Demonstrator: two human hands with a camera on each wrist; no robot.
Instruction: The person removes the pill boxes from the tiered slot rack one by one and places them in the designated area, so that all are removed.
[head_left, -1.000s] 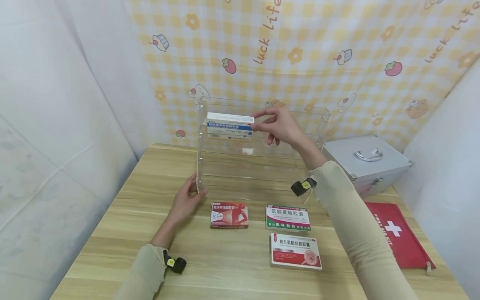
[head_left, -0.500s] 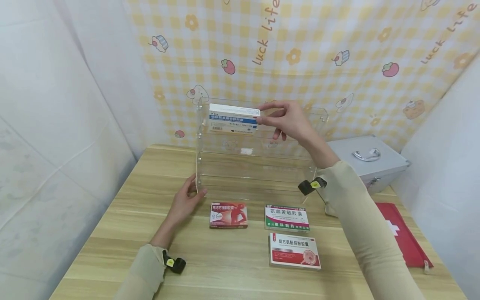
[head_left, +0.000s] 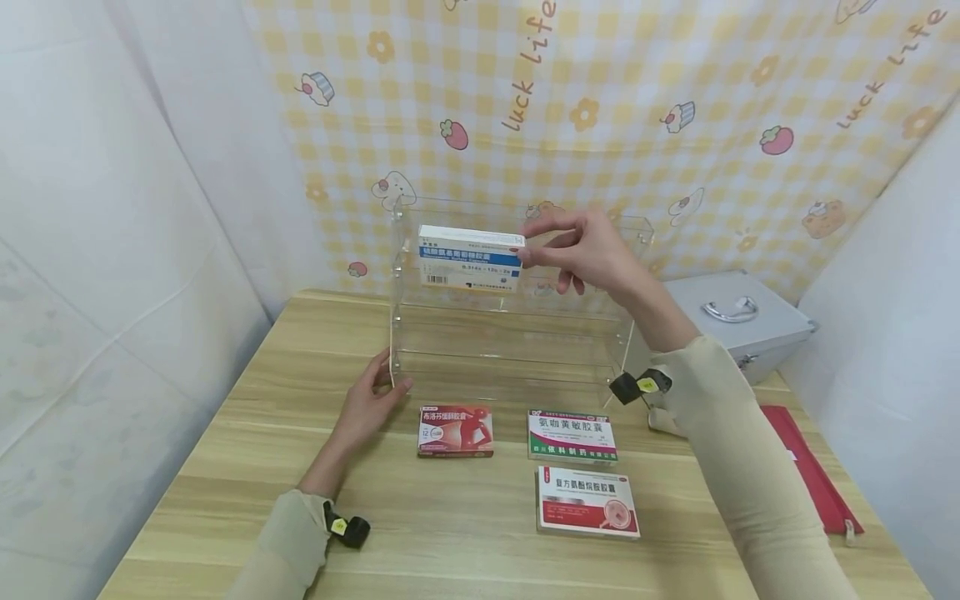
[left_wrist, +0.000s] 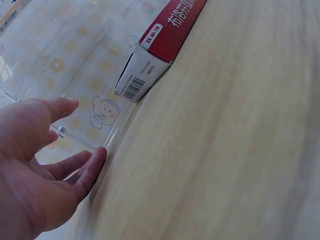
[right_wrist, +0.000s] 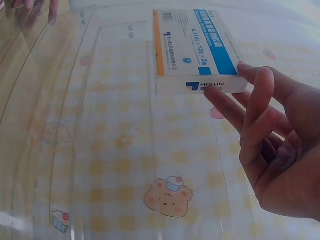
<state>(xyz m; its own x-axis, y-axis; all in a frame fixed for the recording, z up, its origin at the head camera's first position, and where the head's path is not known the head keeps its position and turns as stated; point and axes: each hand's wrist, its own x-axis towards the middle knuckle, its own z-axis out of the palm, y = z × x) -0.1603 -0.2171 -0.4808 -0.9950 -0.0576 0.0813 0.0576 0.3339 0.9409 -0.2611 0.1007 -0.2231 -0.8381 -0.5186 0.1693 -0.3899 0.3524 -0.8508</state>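
Note:
My right hand [head_left: 596, 254] pinches a white and blue medicine box [head_left: 471, 260] by its right end. In the head view, the box overlaps the top tier at the left of a clear acrylic display rack [head_left: 510, 333]. Its long printed face is turned toward me, and the right wrist view shows thumb and fingers on the end of the box [right_wrist: 197, 47]. My left hand [head_left: 369, 406] holds the rack's lower left corner, thumb in front and other fingers round the side panel. In the left wrist view, that hand [left_wrist: 47, 165] is beside a red ibuprofen box [left_wrist: 172, 30].
On the wooden table [head_left: 300, 467], the red box [head_left: 456, 432], a green and white capsule box [head_left: 572, 436] and a red and white one [head_left: 587, 502] lie before the rack. A silver case [head_left: 750, 312] and red pouch [head_left: 813, 475] are at the right.
My right hand has lifted the white and blue box, then lowered it again, slightly farther right. My left hand stays at the rack's corner.

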